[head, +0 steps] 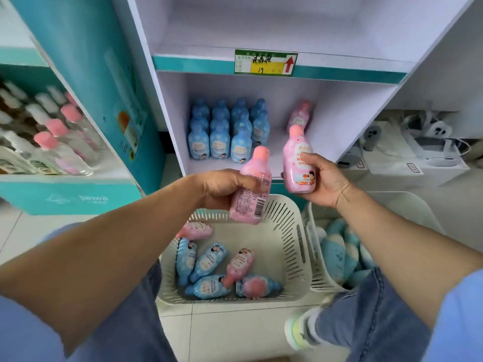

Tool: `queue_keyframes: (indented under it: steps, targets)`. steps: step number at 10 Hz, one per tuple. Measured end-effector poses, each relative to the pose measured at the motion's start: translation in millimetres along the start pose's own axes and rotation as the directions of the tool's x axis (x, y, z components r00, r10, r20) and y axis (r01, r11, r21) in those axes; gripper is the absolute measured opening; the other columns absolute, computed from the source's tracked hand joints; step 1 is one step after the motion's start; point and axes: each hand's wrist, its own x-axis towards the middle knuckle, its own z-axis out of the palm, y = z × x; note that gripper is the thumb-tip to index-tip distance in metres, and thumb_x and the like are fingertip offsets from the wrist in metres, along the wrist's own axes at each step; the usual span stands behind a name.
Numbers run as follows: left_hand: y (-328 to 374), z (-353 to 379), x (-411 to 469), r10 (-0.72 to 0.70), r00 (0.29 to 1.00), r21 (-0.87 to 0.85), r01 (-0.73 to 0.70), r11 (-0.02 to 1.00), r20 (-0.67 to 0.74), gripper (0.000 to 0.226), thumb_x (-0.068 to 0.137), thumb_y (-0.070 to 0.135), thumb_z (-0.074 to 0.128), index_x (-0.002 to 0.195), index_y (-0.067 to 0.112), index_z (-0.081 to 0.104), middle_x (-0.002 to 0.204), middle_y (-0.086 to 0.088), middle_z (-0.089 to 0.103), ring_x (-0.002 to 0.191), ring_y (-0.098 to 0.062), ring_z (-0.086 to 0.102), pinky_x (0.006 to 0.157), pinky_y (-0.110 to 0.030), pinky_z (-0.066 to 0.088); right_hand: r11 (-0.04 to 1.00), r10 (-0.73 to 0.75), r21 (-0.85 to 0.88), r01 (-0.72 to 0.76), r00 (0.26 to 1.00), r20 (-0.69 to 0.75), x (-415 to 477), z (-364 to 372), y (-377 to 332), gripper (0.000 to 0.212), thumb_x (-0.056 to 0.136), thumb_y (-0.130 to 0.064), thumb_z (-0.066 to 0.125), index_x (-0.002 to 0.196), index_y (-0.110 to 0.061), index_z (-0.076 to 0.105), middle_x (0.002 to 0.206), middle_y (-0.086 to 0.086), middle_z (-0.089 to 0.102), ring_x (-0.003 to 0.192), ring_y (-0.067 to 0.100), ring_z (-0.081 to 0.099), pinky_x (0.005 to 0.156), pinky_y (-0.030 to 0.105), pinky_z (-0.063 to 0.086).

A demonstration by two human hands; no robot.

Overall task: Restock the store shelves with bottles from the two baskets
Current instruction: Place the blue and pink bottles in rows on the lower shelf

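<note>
My left hand (222,188) grips a pink bottle (252,189) with its barcode side facing me, held above the left basket (285,231). My right hand (321,181) grips a second pink bottle (296,163), label toward me, just in front of the lower shelf (326,142). On that shelf stand several blue bottles (224,131) in rows at the left and one pink bottle (299,116) at the right rear. The left basket holds several blue bottles (206,262) and pink ones (239,265) lying down. The right basket (317,267) holds blue bottles (339,254).
The upper shelf (261,30) carries a price tag (265,61) on its teal edge. A teal display (78,126) with clear pink-capped bottles (60,137) stands at left. White boxes and appliances (418,150) sit at right. My knees and a shoe (300,330) flank the baskets on the tiled floor.
</note>
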Motion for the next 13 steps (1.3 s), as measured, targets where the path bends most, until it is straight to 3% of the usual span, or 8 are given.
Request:
queue_keyframes:
  steps: [4,6,8,9,10,11,12,13]
  targets:
    - [17.9,25.8,21.5,0.144,0.976,-0.272,-0.185,0.944,-0.163,0.005,0.091,0.013,0.055,0.089,0.008,0.055,0.079,-0.009,0.062,0.063,-0.020,0.066,0.076,-0.035,0.054,0.995,-0.086,-0.049,0.083,0.993,-0.081,0.6,-15.6,-16.7,0.082,0.028,-0.021,0.093,0.102,-0.014,0.060,0.087,0.009,0.070,0.077,0.024,0.070,0.071,0.041,0.058]
    - [35.6,21.4,37.5,0.181,0.960,-0.372,-0.252,0.894,-0.215,0.013,0.088,0.008,0.038,0.095,0.009,0.048,0.077,-0.009,0.052,0.073,-0.023,0.052,0.078,-0.038,0.047,0.943,-0.218,-0.318,0.095,0.900,-0.377,46.3,-19.8,-32.0,0.060,0.069,-0.011,0.079,0.122,-0.011,0.051,0.095,0.008,0.068,0.085,0.024,0.067,0.080,0.044,0.054]
    - [49.1,16.0,75.0,0.236,0.868,-0.145,-0.327,0.934,-0.438,0.026,0.086,0.006,0.063,0.108,0.010,0.050,0.089,-0.008,0.061,0.077,-0.020,0.059,0.069,-0.032,0.050,0.707,-0.510,-0.708,0.003,0.696,-0.506,107.3,-43.4,-54.7,0.061,0.055,-0.018,0.083,0.110,-0.012,0.057,0.103,0.006,0.067,0.091,0.026,0.066,0.077,0.037,0.056]
    - [49.8,6.8,89.7,0.248,0.808,-0.069,-0.335,0.940,-0.535,0.037,0.078,0.009,0.074,0.108,0.009,0.053,0.096,-0.009,0.067,0.085,-0.025,0.065,0.071,-0.035,0.053,0.531,-0.571,-0.840,-0.112,0.684,-0.453,138.7,-59.6,-65.8,0.064,0.040,-0.032,0.077,0.099,-0.012,0.061,0.095,0.007,0.070,0.086,0.027,0.069,0.074,0.042,0.058]
    - [52.9,-1.1,101.8,0.249,0.760,-0.052,-0.348,0.936,-0.601,0.050,0.072,0.010,0.080,0.111,0.010,0.050,0.099,-0.007,0.066,0.089,-0.026,0.065,0.077,-0.038,0.054,0.352,-0.619,-0.915,-0.198,0.684,-0.386,161.4,-66.1,-71.8,0.053,0.064,-0.023,0.079,0.109,-0.010,0.055,0.106,0.008,0.066,0.096,0.027,0.064,0.086,0.037,0.053]
    - [60.5,-6.1,106.6,0.285,0.715,-0.015,-0.381,0.924,-0.639,0.053,0.071,0.010,0.081,0.114,0.007,0.050,0.094,-0.008,0.064,0.077,-0.023,0.063,0.059,-0.029,0.047,0.367,-0.632,-0.916,-0.163,0.679,-0.374,179.4,-74.5,-72.6,0.056,0.073,-0.017,0.075,0.122,-0.011,0.048,0.118,0.009,0.058,0.108,0.026,0.057,0.091,0.035,0.048]
    - [70.6,-7.2,110.5,0.307,0.669,0.029,-0.392,0.919,-0.677,0.052,0.071,0.013,0.081,0.112,0.010,0.051,0.097,-0.006,0.065,0.081,-0.023,0.065,0.061,-0.030,0.051,0.382,-0.654,-0.917,-0.116,0.667,-0.357,192.2,-79.0,-70.9,0.062,0.071,-0.016,0.074,0.125,-0.012,0.044,0.122,0.011,0.055,0.109,0.029,0.056,0.092,0.040,0.049]
    - [76.3,-4.2,114.0,0.309,0.644,0.034,-0.402,0.915,-0.700,0.056,0.072,0.015,0.081,0.116,0.012,0.047,0.104,-0.004,0.064,0.089,-0.021,0.064,0.071,-0.033,0.051,0.327,-0.659,-0.928,-0.176,0.662,-0.358,201.0,-81.7,-70.2,0.060,0.075,-0.017,0.071,0.128,-0.010,0.043,0.124,0.013,0.053,0.111,0.030,0.054,0.085,0.030,0.044]
